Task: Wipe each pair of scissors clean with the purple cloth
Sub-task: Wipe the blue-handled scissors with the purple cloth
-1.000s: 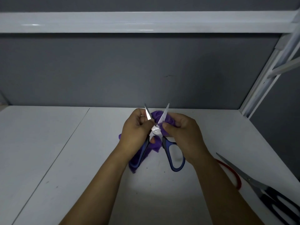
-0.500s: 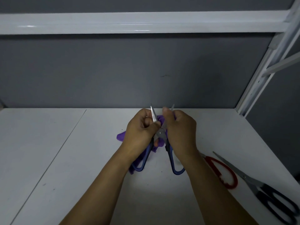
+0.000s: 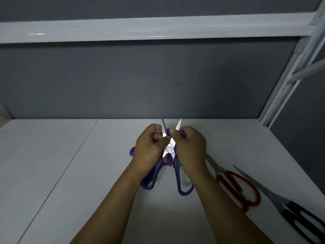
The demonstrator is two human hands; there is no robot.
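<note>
I think I am at a work bench, maybe in a workshop. My table (image 3: 79, 173) is plain and white, the wall (image 3: 140, 81) behind is grey — and a white metal bar (image 3: 158, 29) and a post (image 3: 283, 88) with little holes stand around it.

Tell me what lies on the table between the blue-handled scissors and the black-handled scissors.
The red-handled scissors lie flat on the table between the blue-handled scissors and the black-handled scissors, as the head view shows.
</note>
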